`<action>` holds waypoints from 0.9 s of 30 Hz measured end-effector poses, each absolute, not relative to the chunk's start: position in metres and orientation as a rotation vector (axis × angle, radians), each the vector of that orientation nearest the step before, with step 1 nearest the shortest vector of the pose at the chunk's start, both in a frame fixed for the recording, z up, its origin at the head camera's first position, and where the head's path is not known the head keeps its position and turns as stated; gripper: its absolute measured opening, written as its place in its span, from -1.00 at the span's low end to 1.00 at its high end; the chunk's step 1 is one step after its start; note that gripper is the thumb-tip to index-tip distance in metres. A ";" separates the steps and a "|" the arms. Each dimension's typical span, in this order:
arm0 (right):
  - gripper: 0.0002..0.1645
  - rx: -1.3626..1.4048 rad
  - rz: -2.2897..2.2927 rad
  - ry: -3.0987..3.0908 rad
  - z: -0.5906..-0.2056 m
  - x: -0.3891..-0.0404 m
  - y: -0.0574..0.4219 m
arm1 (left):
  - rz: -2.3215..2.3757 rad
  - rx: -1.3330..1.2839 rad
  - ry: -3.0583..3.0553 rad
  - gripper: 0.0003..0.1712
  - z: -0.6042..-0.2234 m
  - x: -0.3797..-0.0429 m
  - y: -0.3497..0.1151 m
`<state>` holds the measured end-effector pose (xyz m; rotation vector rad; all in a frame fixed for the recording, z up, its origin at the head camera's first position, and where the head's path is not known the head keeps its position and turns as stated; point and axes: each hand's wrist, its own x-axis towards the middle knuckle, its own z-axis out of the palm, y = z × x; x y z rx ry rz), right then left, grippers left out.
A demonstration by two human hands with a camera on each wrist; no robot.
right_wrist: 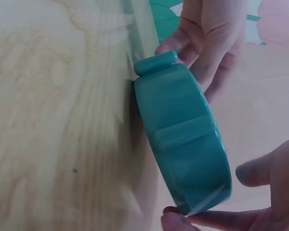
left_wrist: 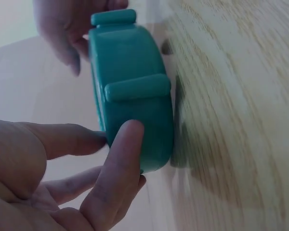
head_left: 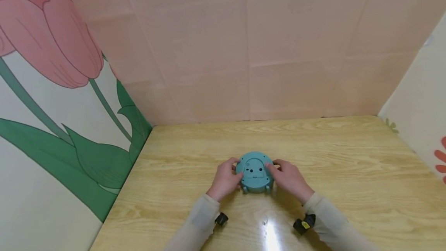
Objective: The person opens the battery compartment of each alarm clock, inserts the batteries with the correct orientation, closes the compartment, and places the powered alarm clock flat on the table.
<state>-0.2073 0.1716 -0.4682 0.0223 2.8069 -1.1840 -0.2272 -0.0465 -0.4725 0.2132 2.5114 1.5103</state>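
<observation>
A round teal alarm clock lies face down near the middle of the table, with its back turned up; a recessed panel, small dark holes and two stubby feet show. My left hand grips its left edge, thumb on the back and fingers along the side. On the right edge, my right hand holds it with the thumb over the back and fingers at the rim. In the left wrist view the clock's curved side is close over the wood. Its front face is hidden.
The wooden table meets a pink creased backdrop at its far edge. A tulip-painted panel stands on the left, a white panel on the right. Dark wrist devices hang by the sleeves.
</observation>
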 end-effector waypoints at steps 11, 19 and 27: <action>-0.41 0.026 -1.273 2.887 -0.455 -0.205 0.169 | 1.413 0.342 2.654 -0.43 -0.469 -0.223 -0.047; -0.31 0.008 -1.322 2.874 -0.444 -0.201 0.163 | 1.406 0.367 2.641 -0.28 -0.472 -0.223 -0.043; -0.27 -0.007 -1.347 2.943 -0.441 -0.199 0.159 | 1.401 0.368 2.615 -0.13 -0.467 -0.222 -0.041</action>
